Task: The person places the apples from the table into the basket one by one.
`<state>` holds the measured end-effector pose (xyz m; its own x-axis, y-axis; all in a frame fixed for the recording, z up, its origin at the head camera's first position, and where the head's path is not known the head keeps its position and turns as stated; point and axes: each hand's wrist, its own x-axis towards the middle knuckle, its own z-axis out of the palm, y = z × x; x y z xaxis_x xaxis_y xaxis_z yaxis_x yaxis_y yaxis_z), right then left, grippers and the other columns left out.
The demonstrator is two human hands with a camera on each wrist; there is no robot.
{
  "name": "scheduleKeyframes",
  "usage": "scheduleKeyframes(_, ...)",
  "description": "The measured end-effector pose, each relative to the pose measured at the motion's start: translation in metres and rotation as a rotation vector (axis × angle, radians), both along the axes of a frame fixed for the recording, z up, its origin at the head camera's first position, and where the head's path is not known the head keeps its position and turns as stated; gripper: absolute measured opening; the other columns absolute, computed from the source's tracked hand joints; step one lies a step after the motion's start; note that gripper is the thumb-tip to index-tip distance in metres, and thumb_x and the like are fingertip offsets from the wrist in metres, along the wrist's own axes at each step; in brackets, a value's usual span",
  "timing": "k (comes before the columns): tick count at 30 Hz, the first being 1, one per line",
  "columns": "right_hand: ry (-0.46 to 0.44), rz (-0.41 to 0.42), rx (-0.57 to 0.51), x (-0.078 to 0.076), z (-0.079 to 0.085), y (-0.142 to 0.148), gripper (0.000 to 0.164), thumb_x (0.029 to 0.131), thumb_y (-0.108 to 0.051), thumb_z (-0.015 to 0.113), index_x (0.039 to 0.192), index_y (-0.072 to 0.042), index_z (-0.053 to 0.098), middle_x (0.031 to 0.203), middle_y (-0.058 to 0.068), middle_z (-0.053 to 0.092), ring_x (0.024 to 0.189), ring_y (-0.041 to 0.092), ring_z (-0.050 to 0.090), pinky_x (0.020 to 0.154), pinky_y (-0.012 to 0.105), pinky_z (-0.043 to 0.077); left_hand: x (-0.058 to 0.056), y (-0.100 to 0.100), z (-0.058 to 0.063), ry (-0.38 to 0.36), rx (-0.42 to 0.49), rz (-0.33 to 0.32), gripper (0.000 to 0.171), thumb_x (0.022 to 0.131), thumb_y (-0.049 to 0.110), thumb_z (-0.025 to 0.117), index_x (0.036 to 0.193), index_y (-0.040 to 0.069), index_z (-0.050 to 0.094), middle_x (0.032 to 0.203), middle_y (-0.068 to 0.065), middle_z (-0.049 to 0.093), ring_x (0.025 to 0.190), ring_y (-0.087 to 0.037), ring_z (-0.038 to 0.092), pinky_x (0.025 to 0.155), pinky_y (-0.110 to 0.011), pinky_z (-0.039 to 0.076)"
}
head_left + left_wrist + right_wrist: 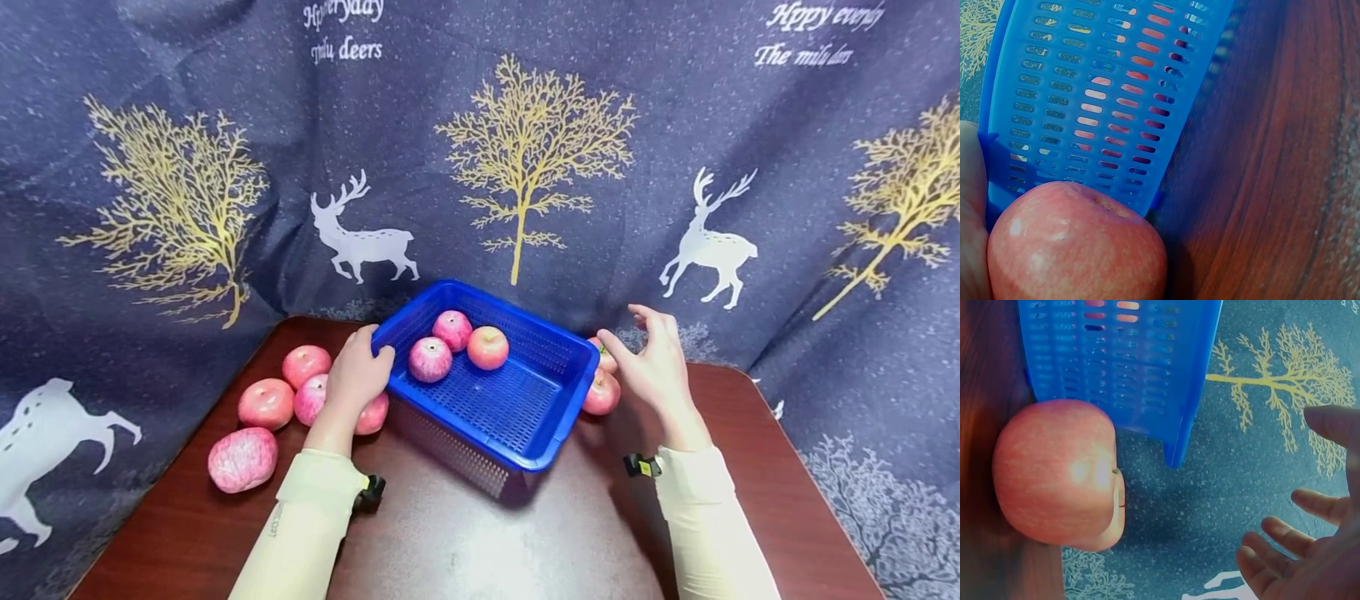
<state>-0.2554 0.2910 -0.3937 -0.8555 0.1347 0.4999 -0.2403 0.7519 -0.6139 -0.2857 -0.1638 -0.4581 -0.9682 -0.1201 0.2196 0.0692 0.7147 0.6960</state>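
A blue plastic basket [495, 446] with perforated walls is at the middle of the table and has three red apples inside, among them a yellowish-red apple [488, 347]. At its left end my left hand [356, 377] grips the rim, with the thumb on the rim's inner side. My right hand [654, 360] is off the basket's right end, fingers spread and holding nothing. Beside that end lies a red apple [602, 393], with another apple partly hidden behind it. In the left wrist view, a large apple [1079, 244] sits close to the basket's wall [1104, 119].
Several more apples lie to the left of the basket, including an elongated striped apple [242, 460] nearest the front. The brown wooden table [435, 542] meets a dark blue cloth [465, 208] printed with trees and deer at its back.
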Motion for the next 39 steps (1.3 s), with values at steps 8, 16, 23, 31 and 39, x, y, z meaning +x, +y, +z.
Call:
scheduleKeyframes(8, -0.025, 0.058, 0.04, 0.0, 0.001, 0.011, 0.065, 0.095, -0.028, 0.082, 0.147, 0.002, 0.059, 0.141, 0.03, 0.053, 0.131, 0.046, 0.052, 0.105, 0.062, 0.042, 0.001, -0.001, 0.005, -0.01, -0.003, -0.007, 0.06, 0.11, 0.033, 0.052, 0.162, 0.003, 0.05, 0.156, -0.024, 0.057, 0.14, -0.047, 0.058, 0.119, -0.064, 0.043)
scheduleKeyframes(16, -0.091, 0.21, 0.091, 0.0, 0.001, 0.022, 0.063, 0.093, -0.014, 0.076, 0.15, 0.005, 0.055, 0.143, 0.033, 0.051, 0.13, 0.048, 0.052, 0.104, 0.061, 0.043, 0.001, -0.004, 0.005, 0.002, -0.013, 0.004, 0.06, 0.109, 0.032, 0.052, 0.16, 0.001, 0.051, 0.155, -0.025, 0.057, 0.139, -0.048, 0.058, 0.118, -0.065, 0.044)
scheduleKeyframes(23, -0.225, 0.258, 0.166, 0.0, -0.003, 0.034, 0.074, 0.094, -0.02, 0.08, 0.154, 0.007, 0.049, 0.151, 0.036, 0.045, 0.132, 0.048, 0.048, 0.11, 0.064, 0.042, 0.002, 0.0, 0.002, -0.018, -0.002, 0.002, 0.061, 0.109, 0.033, 0.052, 0.162, 0.002, 0.05, 0.157, -0.024, 0.056, 0.141, -0.047, 0.057, 0.119, -0.063, 0.043)
scheduleKeyframes(31, -0.395, 0.29, 0.201, 0.003, -0.003, 0.032, 0.089, 0.096, -0.04, 0.085, 0.159, 0.008, 0.044, 0.157, 0.035, 0.043, 0.144, 0.05, 0.045, 0.118, 0.069, 0.04, 0.001, 0.002, 0.002, -0.003, -0.002, 0.008, 0.06, 0.108, 0.033, 0.053, 0.16, 0.003, 0.052, 0.155, -0.023, 0.058, 0.139, -0.046, 0.059, 0.117, -0.064, 0.044)
scheduleKeyframes(39, -0.398, 0.324, 0.188, 0.0, -0.008, 0.029, 0.085, 0.093, -0.037, 0.089, 0.153, 0.009, 0.051, 0.147, 0.034, 0.051, 0.137, 0.047, 0.046, 0.113, 0.065, 0.044, 0.002, 0.002, 0.001, -0.016, -0.006, 0.013, 0.06, 0.109, 0.033, 0.052, 0.161, 0.004, 0.051, 0.157, -0.022, 0.057, 0.14, -0.046, 0.059, 0.118, -0.064, 0.044)
